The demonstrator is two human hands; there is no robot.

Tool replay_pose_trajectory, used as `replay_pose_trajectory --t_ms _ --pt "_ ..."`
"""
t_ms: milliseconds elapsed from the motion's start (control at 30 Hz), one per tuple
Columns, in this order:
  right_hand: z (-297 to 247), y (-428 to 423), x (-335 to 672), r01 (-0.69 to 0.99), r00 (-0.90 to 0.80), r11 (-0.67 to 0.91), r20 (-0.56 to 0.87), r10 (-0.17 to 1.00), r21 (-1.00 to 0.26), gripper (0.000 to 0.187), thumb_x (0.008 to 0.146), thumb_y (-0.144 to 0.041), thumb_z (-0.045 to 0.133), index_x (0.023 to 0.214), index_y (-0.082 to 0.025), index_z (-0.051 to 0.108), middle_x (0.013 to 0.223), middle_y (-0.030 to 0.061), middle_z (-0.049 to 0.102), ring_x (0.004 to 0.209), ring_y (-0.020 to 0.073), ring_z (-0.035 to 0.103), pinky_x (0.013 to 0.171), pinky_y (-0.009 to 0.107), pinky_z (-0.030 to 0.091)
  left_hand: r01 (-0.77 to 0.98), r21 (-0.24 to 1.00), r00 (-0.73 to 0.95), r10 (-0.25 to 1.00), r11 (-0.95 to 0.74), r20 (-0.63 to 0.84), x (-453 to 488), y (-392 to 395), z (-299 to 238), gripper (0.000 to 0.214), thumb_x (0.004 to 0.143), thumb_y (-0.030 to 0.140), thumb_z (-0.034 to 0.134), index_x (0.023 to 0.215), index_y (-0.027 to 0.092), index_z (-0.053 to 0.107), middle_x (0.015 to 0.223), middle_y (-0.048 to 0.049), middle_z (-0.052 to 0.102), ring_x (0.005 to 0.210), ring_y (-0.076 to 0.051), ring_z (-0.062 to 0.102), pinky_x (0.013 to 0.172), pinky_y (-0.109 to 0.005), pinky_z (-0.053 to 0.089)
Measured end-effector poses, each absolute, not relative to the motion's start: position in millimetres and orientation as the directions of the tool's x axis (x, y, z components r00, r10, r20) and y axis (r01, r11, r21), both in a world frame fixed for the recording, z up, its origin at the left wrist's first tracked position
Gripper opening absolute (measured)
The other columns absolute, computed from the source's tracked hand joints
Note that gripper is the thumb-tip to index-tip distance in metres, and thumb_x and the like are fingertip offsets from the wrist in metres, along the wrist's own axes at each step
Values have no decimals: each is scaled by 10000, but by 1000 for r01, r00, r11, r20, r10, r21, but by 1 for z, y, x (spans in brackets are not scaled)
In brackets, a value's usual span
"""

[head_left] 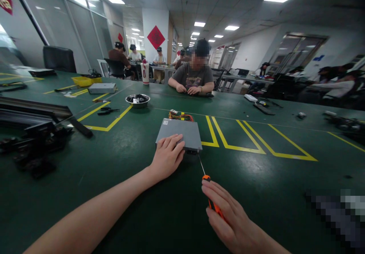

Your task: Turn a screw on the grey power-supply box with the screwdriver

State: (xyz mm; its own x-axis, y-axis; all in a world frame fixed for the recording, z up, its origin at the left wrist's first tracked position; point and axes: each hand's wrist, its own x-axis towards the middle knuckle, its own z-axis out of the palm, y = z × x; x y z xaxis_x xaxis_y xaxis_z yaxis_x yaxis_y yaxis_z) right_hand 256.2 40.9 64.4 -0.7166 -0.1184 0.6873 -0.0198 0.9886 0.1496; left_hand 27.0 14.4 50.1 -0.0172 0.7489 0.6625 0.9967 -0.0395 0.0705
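Note:
A flat grey metal box [182, 131] with coloured wires [180, 115] at its far end lies on the green table [137, 170]. My left hand [167, 156] rests flat on the box's near left corner, fingers stretched out. My right hand [230, 218] is closed round the orange handle of a screwdriver [209, 193]. The thin shaft points away from me, its tip at the box's near right edge.
A steel bowl [137, 100] with small parts stands beyond the box. Black pliers [107, 110], a yellow tray [84, 80] and a grey case [102, 88] lie at left. Black rails and brackets [37, 132] fill the left side. A person [194, 75] works opposite.

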Motion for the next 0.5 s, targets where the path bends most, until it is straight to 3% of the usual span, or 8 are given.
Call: replay_pose_trajectory --t_ms 67,267,500 --pt "62 41 254 68 -679 993 734 -24 97 213 759 -75 503 960 -122 557 1103 138 565 1100 224 525 917 356 489 997 73 -17 751 -41 660 27 14 50 221 872 250 434 1071 216 524 1266 -70 511 1181 -227 435 924 -405 324" --pt "49 40 255 -67 -755 975 627 -189 213 183 736 -54 550 886 -159 558 1076 100 582 1173 270 459 907 448 486 997 71 -14 757 -43 654 27 13 52 218 877 249 418 1066 215 520 1266 -70 509 1184 -222 433 922 -401 323" --pt "53 38 250 -8 -753 990 651 -99 141 151 758 -71 523 845 -188 560 947 62 612 1147 236 490 918 405 488 997 65 -8 759 -45 651 27 13 52 223 882 255 407 1071 205 517 1268 -70 506 1193 -220 424 925 -394 321"
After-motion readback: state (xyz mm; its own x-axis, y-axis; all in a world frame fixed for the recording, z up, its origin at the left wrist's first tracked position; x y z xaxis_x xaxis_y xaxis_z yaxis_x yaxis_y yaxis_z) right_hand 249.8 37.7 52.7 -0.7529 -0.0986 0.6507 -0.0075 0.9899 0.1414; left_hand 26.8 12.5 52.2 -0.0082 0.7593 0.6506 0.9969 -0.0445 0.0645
